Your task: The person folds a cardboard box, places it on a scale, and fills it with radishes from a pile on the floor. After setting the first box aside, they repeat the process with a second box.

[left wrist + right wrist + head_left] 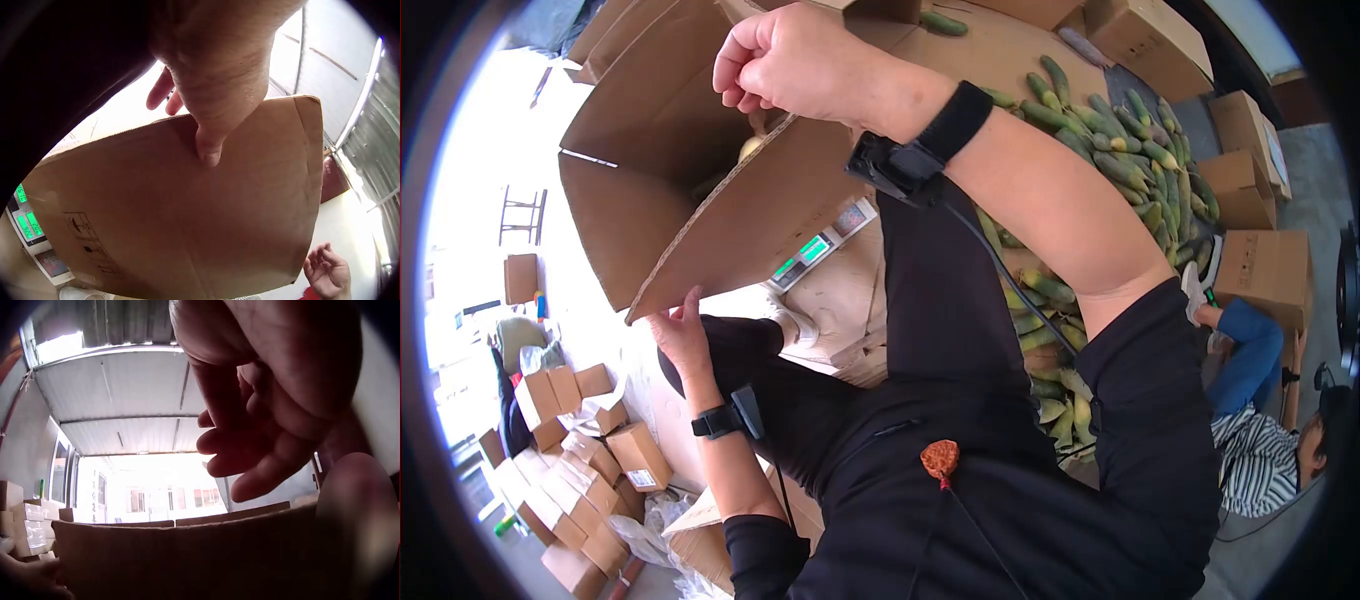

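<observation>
A large cardboard box point(730, 215) stands tilted in front of me with its flaps raised. My left hand point(680, 340) grips the near flap by its lower left edge. In the left wrist view the thumb point(211, 149) lies on the flap's printed outer face point(187, 206), and the other fingers are behind the edge. Above the box's rim, my right hand point(805, 65) hangs with loosely curled fingers; nothing shows between them in the right wrist view. A pale yellowish thing point(750, 148) shows inside the box, mostly hidden by the flap.
A digital scale point(812, 250) with green displays is below the box. Green cucumber-like vegetables point(1135, 150) lie heaped at right. Another person's hand point(328, 272) is beyond the box. Someone in a striped shirt point(1260, 460) is at right, and small cartons point(565, 490) are stacked at left.
</observation>
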Tool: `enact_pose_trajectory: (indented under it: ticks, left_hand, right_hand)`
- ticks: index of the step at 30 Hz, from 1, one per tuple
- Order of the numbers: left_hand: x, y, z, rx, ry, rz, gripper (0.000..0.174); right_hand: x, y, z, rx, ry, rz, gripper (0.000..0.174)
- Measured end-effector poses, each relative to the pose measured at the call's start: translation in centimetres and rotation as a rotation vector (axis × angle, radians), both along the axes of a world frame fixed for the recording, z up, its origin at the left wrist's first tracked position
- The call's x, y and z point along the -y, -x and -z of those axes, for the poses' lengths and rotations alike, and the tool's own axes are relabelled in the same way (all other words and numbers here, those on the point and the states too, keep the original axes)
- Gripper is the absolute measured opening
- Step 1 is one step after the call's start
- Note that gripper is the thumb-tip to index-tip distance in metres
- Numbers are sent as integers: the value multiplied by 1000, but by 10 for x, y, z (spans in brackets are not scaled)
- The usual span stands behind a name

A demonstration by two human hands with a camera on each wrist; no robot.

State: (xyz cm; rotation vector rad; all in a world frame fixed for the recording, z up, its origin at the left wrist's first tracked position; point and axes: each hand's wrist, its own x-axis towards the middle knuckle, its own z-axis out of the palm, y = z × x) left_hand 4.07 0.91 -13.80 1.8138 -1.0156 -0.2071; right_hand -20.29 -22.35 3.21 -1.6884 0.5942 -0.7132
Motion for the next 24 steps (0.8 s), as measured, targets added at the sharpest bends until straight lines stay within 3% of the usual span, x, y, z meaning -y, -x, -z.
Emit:
enact_pose_trajectory:
  ticks: [4, 8, 13, 17, 19, 24]
  left_hand:
    - [-3, -3, 3, 7, -38, -12, 57]
    - [-3, -3, 4, 89, -64, -32, 57]
    - [1, 4, 1, 138, -113, -90, 58]
    - [0, -5, 11, 112, -87, -91, 55]
    - [-2, -14, 18, 95, -78, -67, 54]
    - [-1, -9, 13, 98, -104, -89, 53]
  right_hand:
    - [11, 46, 16, 236, -34, 109, 21]
    - [16, 128, 52, 39, -129, 309, 19]
    - [-14, 241, 148, -329, -363, 587, 17]
    - [-70, 323, 264, -548, -444, 834, 16]
    - [-106, 373, 342, -841, -270, 835, 23]
    - [-199, 416, 398, -1067, -581, 1003, 23]
